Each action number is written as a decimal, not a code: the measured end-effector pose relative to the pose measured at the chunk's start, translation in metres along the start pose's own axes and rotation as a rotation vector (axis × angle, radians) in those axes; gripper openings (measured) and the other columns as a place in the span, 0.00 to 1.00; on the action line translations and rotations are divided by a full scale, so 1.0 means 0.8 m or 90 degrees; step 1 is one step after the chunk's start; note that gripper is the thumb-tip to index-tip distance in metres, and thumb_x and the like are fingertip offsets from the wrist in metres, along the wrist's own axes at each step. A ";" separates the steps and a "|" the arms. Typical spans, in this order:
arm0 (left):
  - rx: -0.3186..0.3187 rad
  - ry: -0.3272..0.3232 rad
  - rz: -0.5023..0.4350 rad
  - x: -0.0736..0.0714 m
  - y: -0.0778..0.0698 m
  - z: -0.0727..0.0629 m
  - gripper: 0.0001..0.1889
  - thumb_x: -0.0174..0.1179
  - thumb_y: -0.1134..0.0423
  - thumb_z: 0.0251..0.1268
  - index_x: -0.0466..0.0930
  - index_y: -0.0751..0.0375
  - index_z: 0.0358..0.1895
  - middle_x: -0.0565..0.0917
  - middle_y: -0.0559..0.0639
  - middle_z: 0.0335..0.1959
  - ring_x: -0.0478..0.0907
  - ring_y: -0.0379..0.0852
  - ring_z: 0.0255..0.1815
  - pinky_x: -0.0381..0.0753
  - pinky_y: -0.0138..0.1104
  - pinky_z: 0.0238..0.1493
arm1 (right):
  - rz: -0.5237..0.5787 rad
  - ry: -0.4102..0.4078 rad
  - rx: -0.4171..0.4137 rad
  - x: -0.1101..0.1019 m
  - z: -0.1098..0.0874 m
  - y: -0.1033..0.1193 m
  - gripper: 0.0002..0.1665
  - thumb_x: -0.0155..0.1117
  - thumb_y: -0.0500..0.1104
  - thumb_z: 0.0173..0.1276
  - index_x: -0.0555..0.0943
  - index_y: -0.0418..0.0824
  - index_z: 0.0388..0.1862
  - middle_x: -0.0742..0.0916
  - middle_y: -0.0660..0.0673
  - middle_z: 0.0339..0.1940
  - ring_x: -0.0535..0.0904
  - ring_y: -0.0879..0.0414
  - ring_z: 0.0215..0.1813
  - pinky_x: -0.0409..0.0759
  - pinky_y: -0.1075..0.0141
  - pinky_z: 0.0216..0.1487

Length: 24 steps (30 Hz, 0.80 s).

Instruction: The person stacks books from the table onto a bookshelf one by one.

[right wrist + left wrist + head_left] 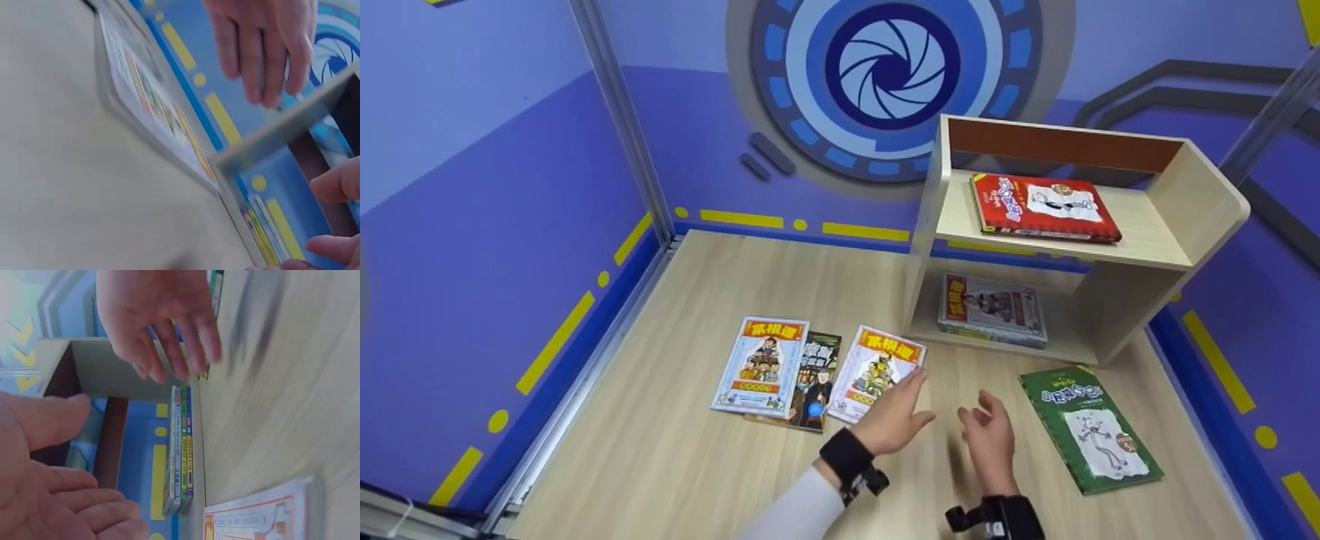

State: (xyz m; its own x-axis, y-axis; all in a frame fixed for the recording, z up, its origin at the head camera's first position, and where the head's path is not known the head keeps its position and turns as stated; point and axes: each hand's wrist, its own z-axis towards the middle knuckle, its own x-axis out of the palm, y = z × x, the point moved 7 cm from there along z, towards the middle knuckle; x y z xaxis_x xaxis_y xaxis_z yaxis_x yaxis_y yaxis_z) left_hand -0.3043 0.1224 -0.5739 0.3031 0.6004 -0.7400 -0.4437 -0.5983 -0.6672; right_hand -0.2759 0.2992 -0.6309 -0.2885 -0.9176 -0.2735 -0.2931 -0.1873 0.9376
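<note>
My left hand (889, 416) hovers over the lower right corner of a white-and-red comic book (870, 367), its fingers straight and nothing held. To its right, my right hand (990, 442) has loosely bent fingers and is bare too; it is between that comic and a green paperback (1091, 427) lying on the table. In the left wrist view the comic (259, 517) lies flat below the fingers. Left of it, another white-and-red comic (761, 367) partly covers a dark-covered book (817, 375).
A two-tier wooden shelf (1166, 247) stands at the back right. Its upper tier bears a red book (1046, 208); a stack of several books (991, 309) lies in the lower tier. Purple-and-blue walls (697, 135) enclose the wooden table (645, 420).
</note>
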 end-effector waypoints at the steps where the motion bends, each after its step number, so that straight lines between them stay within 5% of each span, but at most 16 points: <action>1: 0.004 -0.012 -0.008 0.000 -0.001 -0.008 0.36 0.59 0.56 0.78 0.57 0.67 0.80 0.62 0.62 0.80 0.62 0.54 0.80 0.62 0.42 0.79 | 0.014 0.005 0.010 0.009 -0.006 -0.001 0.41 0.57 0.41 0.77 0.55 0.35 0.83 0.63 0.31 0.80 0.65 0.36 0.76 0.74 0.43 0.70; 5: 0.005 -0.043 -0.030 -0.001 -0.002 -0.034 0.32 0.60 0.59 0.77 0.63 0.65 0.77 0.68 0.61 0.77 0.67 0.54 0.77 0.67 0.43 0.76 | 0.047 0.019 0.050 0.042 -0.027 -0.005 0.39 0.56 0.37 0.76 0.56 0.33 0.82 0.64 0.29 0.79 0.66 0.35 0.75 0.74 0.43 0.70; 9: -0.023 -0.102 -0.017 -0.007 0.018 -0.054 0.25 0.63 0.62 0.74 0.73 0.65 0.70 0.77 0.59 0.69 0.75 0.54 0.70 0.74 0.44 0.71 | 0.089 0.048 0.075 0.070 -0.039 -0.008 0.38 0.56 0.35 0.75 0.57 0.31 0.80 0.64 0.28 0.78 0.67 0.34 0.74 0.74 0.42 0.70; 16: -0.094 -0.246 0.049 -0.025 0.074 -0.054 0.21 0.68 0.61 0.67 0.80 0.66 0.59 0.80 0.61 0.62 0.81 0.58 0.60 0.80 0.48 0.63 | 0.138 0.068 0.051 0.092 -0.040 0.001 0.36 0.56 0.33 0.75 0.59 0.30 0.79 0.65 0.28 0.76 0.69 0.35 0.72 0.75 0.44 0.68; 24: -0.192 -0.209 0.126 -0.017 0.118 -0.044 0.30 0.70 0.54 0.65 0.79 0.71 0.64 0.75 0.74 0.67 0.67 0.71 0.73 0.69 0.54 0.73 | 0.195 0.039 0.058 0.113 -0.031 0.008 0.36 0.55 0.33 0.74 0.59 0.27 0.78 0.63 0.25 0.76 0.64 0.32 0.74 0.69 0.40 0.73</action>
State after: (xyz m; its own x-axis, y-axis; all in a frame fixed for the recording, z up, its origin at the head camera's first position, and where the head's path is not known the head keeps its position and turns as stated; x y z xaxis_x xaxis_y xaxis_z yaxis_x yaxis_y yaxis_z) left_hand -0.3211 0.0390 -0.6299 -0.0659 0.5657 -0.8219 -0.1878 -0.8160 -0.5466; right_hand -0.2814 0.2066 -0.6440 -0.3213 -0.9463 0.0347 -0.2822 0.1306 0.9504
